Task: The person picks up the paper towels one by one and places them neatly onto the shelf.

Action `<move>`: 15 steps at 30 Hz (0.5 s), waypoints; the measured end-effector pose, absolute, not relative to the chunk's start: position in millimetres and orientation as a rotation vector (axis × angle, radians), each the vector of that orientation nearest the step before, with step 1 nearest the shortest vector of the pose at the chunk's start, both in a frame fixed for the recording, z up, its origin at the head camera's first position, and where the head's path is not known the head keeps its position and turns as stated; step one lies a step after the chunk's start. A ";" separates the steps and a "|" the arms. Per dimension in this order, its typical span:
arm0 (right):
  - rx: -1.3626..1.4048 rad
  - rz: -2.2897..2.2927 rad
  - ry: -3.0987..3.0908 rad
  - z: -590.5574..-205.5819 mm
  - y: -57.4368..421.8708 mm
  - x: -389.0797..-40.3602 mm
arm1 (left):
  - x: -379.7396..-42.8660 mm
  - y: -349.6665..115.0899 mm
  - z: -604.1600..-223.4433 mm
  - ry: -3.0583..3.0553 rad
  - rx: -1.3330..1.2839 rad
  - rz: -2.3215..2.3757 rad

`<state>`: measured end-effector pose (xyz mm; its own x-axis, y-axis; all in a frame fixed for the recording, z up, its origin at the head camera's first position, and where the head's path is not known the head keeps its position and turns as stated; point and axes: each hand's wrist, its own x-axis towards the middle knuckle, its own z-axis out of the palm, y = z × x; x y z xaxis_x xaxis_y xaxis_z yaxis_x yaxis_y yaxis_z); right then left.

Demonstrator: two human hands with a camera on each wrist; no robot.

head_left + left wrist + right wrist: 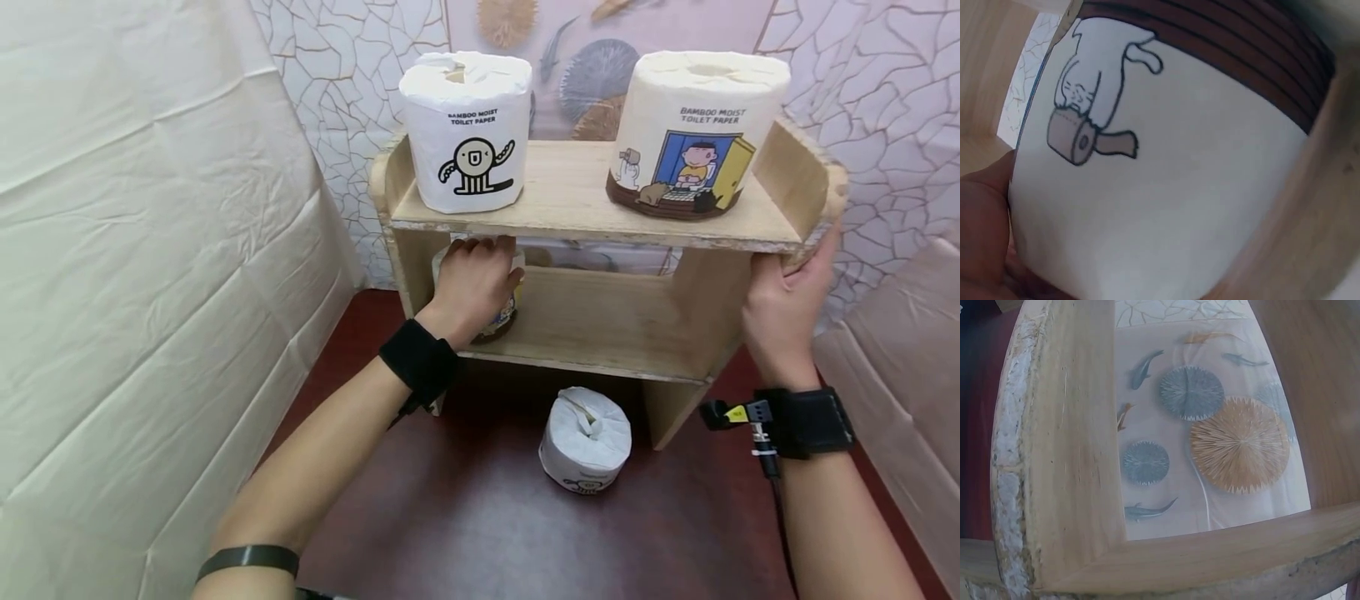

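Note:
A toilet paper roll [504,318] with a cartoon print and brown base band is at the left end of the wooden shelf's middle board. My left hand [476,287] grips this roll from above. In the left wrist view the roll [1172,181] fills most of the picture, a white cat drawn on its wrapper, with part of the hand [984,228] against its side. At the upper right corner of the wooden shelf [577,227], my right hand [786,312] holds the side panel just below the top board.
On the top board stand a white toilet roll [465,137] at left and a cream cartoon roll [693,125] at right. Another white roll [585,442] sits on the dark red table [480,533], before the lower opening. Pale cloth [150,250] hangs at left.

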<state>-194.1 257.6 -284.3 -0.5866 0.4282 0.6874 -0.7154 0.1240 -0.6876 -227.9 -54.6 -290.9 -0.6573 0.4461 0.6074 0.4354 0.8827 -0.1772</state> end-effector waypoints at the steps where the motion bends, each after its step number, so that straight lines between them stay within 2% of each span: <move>1: 0.282 1.602 -1.524 -285.6 258.9 -195.1 | -227.4 -55.9 -290.0 -2.377 -0.644 0.026; 7: 0.270 1.487 -1.600 -289.9 265.5 -199.9 | -225.9 -65.5 -287.1 -2.404 -0.712 0.059; 15: 0.265 1.600 -1.535 -282.8 258.0 -194.6 | -224.9 -75.2 -282.8 -2.422 -0.792 0.089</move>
